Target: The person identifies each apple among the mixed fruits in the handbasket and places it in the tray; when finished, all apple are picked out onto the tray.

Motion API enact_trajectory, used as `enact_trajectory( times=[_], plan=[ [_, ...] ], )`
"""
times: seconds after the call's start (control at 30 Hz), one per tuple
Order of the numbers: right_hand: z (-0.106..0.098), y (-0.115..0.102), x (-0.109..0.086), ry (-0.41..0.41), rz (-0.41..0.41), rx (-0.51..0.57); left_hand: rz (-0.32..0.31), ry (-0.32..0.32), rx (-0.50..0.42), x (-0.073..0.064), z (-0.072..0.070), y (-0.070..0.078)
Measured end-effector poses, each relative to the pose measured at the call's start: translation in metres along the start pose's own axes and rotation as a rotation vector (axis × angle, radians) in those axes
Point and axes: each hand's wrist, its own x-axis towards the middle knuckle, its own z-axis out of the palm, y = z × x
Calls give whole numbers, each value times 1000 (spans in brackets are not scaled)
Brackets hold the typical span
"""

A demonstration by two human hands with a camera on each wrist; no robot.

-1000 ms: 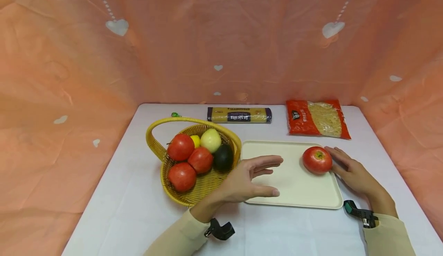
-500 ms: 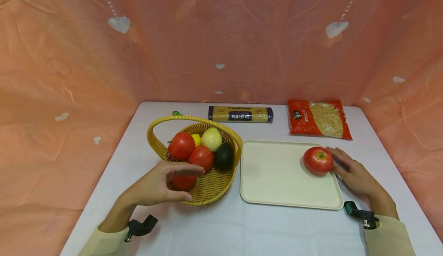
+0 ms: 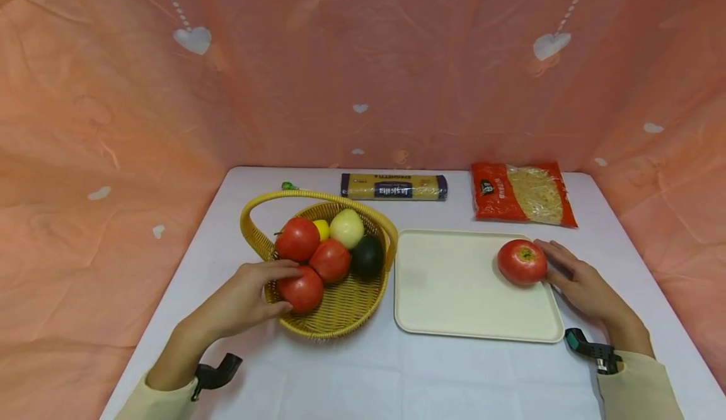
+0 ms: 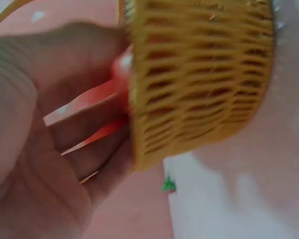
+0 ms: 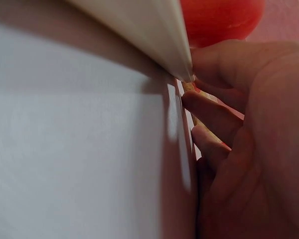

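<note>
My left hand (image 3: 244, 297) reaches over the left rim of a yellow wicker basket (image 3: 346, 309). Its fingers and thumb curl round the front red apple (image 3: 303, 289), which is mostly hidden behind the weave in the left wrist view. Beside that apple lie two more red apples, a yellow fruit (image 3: 322, 229), a pale green round fruit (image 3: 347, 228) and a dark avocado (image 3: 367, 257). At the right end of a cream tray (image 3: 454, 287) sits another red apple (image 3: 520, 262). My right hand (image 3: 584, 287) rests there, fingers loosely extended by the tray's edge and close to that apple.
Along the back of the white table (image 3: 340, 382) lie a spaghetti pack (image 3: 394, 187) and a red bag of pasta (image 3: 523, 194). A small green thing (image 3: 289, 186) shows behind the basket, whose handle (image 3: 300, 194) arches over its far side.
My left hand has moved left from above the tray to the basket, then lowered and closed its fingers round the front red apple. The right hand has stayed in place.
</note>
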Motion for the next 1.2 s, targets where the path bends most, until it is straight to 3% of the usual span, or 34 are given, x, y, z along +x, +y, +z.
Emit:
enact_trajectory(
  times=[0.23,0.43,0.6,0.93,1.03,1.2],
  plan=[
    [0,1,1,-4,21,-7,32,-35,-21,11,31,10],
    [1,0,2,-4,22,-14,23,-5,7,14,50,21],
    [0,0,2,0,27,-12,-8,-73,-2,15,42,22],
    [4,2,3,2,2,-1,-52,-252,-29,30,24,16],
    [4,2,3,1,2,-9,-56,-246,-31,30,26,14],
    [3,1,1,7,-5,7,-56,-171,-37,26,30,12]
  ],
)
